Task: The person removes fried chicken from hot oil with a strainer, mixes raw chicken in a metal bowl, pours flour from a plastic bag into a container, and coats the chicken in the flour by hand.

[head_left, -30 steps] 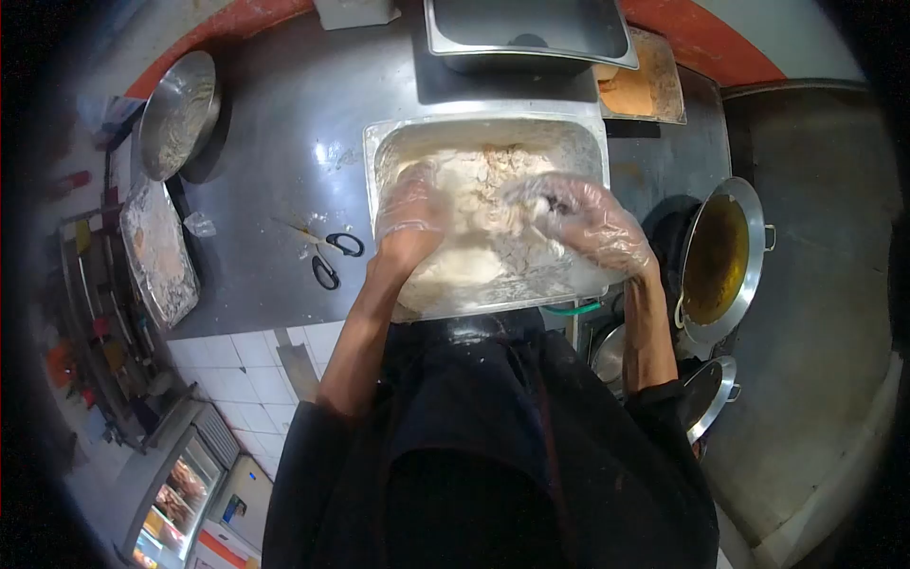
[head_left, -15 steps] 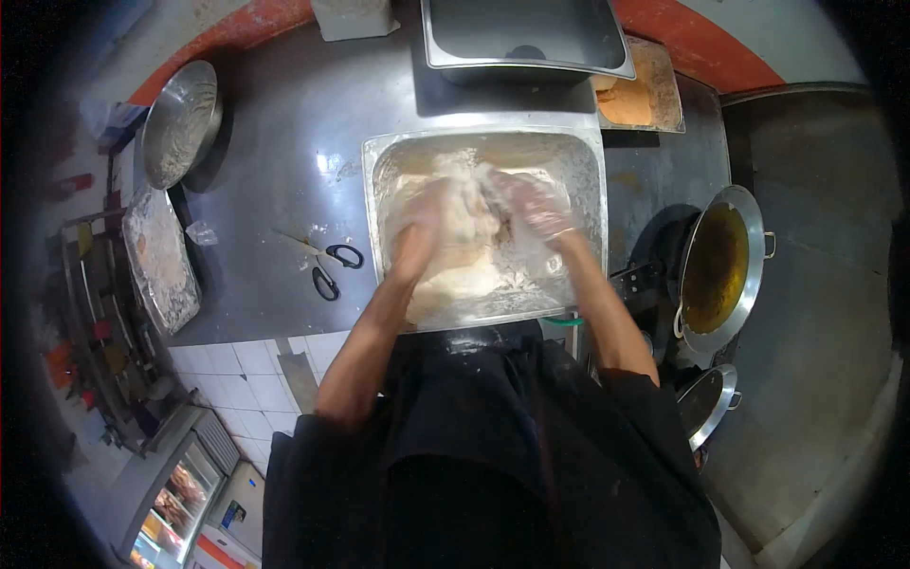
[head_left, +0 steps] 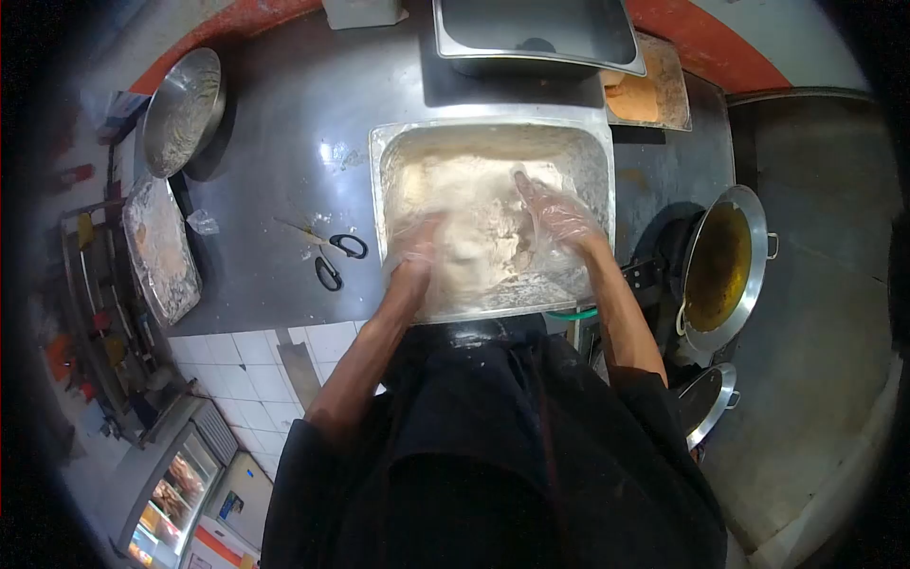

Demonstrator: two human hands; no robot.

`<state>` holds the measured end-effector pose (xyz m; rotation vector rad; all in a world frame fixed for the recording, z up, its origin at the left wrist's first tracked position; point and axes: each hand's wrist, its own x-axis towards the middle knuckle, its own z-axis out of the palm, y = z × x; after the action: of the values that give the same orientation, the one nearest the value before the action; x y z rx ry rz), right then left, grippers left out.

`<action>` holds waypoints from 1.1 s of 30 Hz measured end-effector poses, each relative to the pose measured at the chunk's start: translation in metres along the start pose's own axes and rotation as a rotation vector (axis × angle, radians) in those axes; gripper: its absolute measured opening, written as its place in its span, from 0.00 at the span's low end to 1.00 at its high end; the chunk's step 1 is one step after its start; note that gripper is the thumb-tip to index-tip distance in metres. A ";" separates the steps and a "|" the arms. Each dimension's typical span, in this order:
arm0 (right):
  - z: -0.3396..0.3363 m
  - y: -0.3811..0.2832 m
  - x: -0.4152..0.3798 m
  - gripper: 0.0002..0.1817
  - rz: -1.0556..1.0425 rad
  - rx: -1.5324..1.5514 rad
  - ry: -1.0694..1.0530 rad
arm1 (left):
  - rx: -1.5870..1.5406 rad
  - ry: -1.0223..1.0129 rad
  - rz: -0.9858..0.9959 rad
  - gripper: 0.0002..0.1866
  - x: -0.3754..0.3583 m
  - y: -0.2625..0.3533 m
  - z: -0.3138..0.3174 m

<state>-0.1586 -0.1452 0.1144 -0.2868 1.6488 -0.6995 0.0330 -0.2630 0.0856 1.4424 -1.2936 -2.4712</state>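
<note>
A deep metal pan (head_left: 376, 152) holds pale flour-like powder (head_left: 445, 180), with floury lumps (head_left: 488, 232) in its middle. My left hand (head_left: 417, 237), in a clear plastic glove, is over the pan's left side; motion smears its fingers. Inside the right side is my right hand (head_left: 557, 213), gloved in the same clear plastic. It is open, a digit stretched toward the far wall, and it is beside the lumps. Whether either hand touches them is hard to make out.
Scissors (head_left: 332, 251) lie left of the pan, near a floury steel bowl (head_left: 185, 114) and a floury foil-like tray (head_left: 161, 247). Behind stands another metal pan (head_left: 540, 57), beside a container of orange powder (head_left: 635, 98). A wok of oil (head_left: 725, 270) is at right.
Both hands have come nearer to me, the left one lower in the pan. The powder and lumps between them have shifted. The whole view has moved slightly.
</note>
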 end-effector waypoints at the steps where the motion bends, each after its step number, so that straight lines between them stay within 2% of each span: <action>1: 0.001 -0.004 0.000 0.43 0.152 0.114 0.023 | -0.052 -0.084 0.111 0.30 0.000 0.000 -0.002; 2: 0.017 0.026 0.027 0.47 0.001 -0.182 0.118 | -0.018 0.041 -0.111 0.31 0.004 -0.002 0.007; 3: 0.027 0.025 0.022 0.48 -0.048 -0.239 0.137 | -0.020 0.044 -0.107 0.31 0.007 0.004 0.015; 4: 0.036 0.023 0.017 0.49 -0.095 -0.297 0.160 | 0.009 0.008 -0.017 0.32 0.008 0.008 0.020; 5: 0.046 0.021 0.013 0.51 -0.141 -0.356 0.185 | 0.001 0.034 0.015 0.33 0.021 -0.010 0.016; 6: 0.043 0.007 -0.003 0.50 -0.151 -0.247 0.097 | -0.007 0.060 0.046 0.34 0.034 -0.026 0.012; 7: 0.037 -0.003 -0.006 0.51 -0.172 -0.147 0.012 | -0.007 0.056 0.058 0.34 0.026 -0.006 0.019; 8: 0.026 0.029 0.009 0.49 -0.355 0.245 -0.136 | -0.179 0.046 -0.042 0.32 0.012 0.012 0.024; 9: 0.010 0.030 -0.001 0.49 -0.341 0.253 -0.140 | -0.201 0.064 -0.098 0.32 0.004 0.014 0.022; 11: -0.023 0.004 -0.022 0.49 -0.137 0.161 -0.197 | -0.248 0.104 -0.208 0.33 -0.011 0.019 0.018; 13: -0.012 -0.003 -0.013 0.31 -0.081 -0.158 0.061 | -0.138 -0.221 -0.101 0.32 0.003 0.014 0.003; 14: 0.000 0.025 0.005 0.34 -0.239 -0.371 0.037 | -0.138 -0.165 -0.187 0.33 -0.001 0.015 0.002; 15: 0.013 0.033 0.017 0.37 -0.184 -0.361 0.070 | -0.137 -0.164 -0.186 0.33 0.007 0.000 0.003; 16: 0.026 0.042 0.028 0.39 -0.130 -0.349 0.103 | -0.059 -0.141 0.059 0.33 0.025 -0.025 0.004; 17: 0.040 0.049 0.039 0.42 -0.076 -0.336 0.135 | -0.018 -0.131 0.168 0.33 0.023 -0.030 0.004; 18: 0.041 0.021 0.014 0.49 -0.025 -0.334 0.017 | 0.023 -0.116 0.277 0.34 0.022 -0.034 0.004; 20: 0.035 0.005 -0.007 0.54 -0.189 -0.349 0.040 | 0.248 -0.059 0.066 0.33 0.010 0.004 0.012; 21: 0.024 -0.004 -0.015 0.54 -0.192 -0.351 0.036 | 0.247 -0.054 0.067 0.33 0.011 0.005 0.002; 23: 0.005 -0.018 -0.041 0.49 -0.251 -0.522 -0.080 | 0.584 -0.292 0.415 0.32 0.000 0.001 -0.022; 24: 0.000 -0.012 -0.048 0.43 -0.343 -0.668 0.080 | 0.318 -0.273 0.398 0.28 -0.011 0.021 -0.010; 25: -0.007 -0.009 -0.049 0.43 -0.348 -0.672 0.086 | 0.318 -0.274 0.407 0.28 -0.013 0.032 -0.005; 27: -0.014 0.002 -0.054 0.39 -0.505 -0.513 0.185 | 0.798 0.082 0.577 0.25 -0.022 0.042 0.000; 28: -0.014 0.004 -0.056 0.38 -0.606 -0.573 0.302 | 0.798 0.086 0.578 0.25 -0.026 0.049 0.002; 32: -0.024 -0.004 -0.073 0.34 -0.684 -0.751 0.386 | 0.937 0.096 0.594 0.25 -0.035 0.064 0.005; 33: -0.028 -0.006 -0.076 0.32 -0.688 -0.703 0.330 | 1.084 0.084 0.931 0.22 -0.034 0.065 0.001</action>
<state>-0.1702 -0.1002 0.1813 -1.3472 2.0908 -0.6574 0.0278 -0.2925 0.1529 0.5875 -2.6183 -1.0821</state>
